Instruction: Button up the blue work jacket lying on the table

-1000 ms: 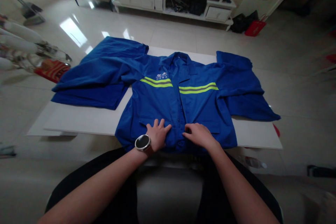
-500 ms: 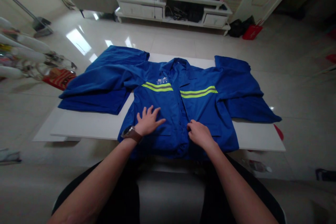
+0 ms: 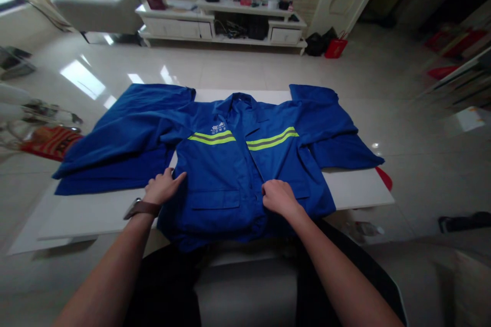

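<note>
On the white bench [image 3: 362,187], the blue cloth jacket [image 3: 209,173] lies spread, chest unfastened; your left hand [image 3: 163,189] splays at its side, your right hand [image 3: 281,197] pinches its front.

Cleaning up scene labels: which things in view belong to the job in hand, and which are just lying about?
In the job:
- blue jacket, spread out face up
- left hand, at its side edge
- right hand, on its front edge
- white table, under it

Lying about:
- red bag, on the floor
- black bag, beside it
- grey footstool
</note>
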The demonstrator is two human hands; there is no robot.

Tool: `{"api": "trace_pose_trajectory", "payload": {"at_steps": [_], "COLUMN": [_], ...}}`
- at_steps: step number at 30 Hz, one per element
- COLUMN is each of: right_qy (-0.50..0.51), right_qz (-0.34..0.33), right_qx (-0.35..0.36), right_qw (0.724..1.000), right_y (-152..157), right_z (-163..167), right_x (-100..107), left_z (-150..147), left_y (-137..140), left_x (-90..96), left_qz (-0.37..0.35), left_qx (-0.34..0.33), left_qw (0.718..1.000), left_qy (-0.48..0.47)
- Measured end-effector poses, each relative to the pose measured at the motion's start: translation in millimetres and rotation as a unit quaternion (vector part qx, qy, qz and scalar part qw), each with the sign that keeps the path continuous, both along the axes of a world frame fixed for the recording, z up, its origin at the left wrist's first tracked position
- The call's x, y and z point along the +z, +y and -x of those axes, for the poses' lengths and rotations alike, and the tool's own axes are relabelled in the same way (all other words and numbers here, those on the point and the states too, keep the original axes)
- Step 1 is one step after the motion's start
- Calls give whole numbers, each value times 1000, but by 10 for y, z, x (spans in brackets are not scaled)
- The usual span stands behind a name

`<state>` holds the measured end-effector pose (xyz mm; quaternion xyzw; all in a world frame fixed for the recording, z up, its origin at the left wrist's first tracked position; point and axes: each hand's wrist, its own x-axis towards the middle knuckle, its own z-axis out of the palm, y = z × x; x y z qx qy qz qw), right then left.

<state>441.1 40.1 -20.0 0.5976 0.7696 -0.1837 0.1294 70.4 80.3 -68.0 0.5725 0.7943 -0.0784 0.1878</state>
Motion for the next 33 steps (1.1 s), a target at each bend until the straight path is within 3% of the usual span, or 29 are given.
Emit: {"api": "trace_pose_trajectory", "payload": {"at_steps": [5, 12, 19, 23, 27, 30, 33], "right_qy": [-7, 6, 28, 58, 54, 37, 32], "right_qz": [-5, 29, 36, 87, 117, 89, 76], "right_qx": [20, 49, 41, 70, 59, 45, 39], "right_qw": [1000, 998, 998, 992, 990, 994, 996], "right_y": [-19, -47, -31, -23, -38, -50, -56], "right_z": [37, 51, 10, -32, -30, -14, -10], "right_x": [-15, 0, 35, 57, 8, -27, -38], "left_z": [-232, -215, -174, -133, -101, -46, 18], "left_y": [-9, -45, -9, -60, -108, -119, -99], "left_x": [127, 135, 369, 492, 423, 299, 170], "left_qz": [30, 24, -28, -36, 51, 29, 28], "left_qx": [26, -21, 42, 79, 63, 37, -13], "left_qw": [999, 999, 994, 988, 994, 999, 999], "left_qy": [4, 37, -96, -127, -78, 1, 16]}}
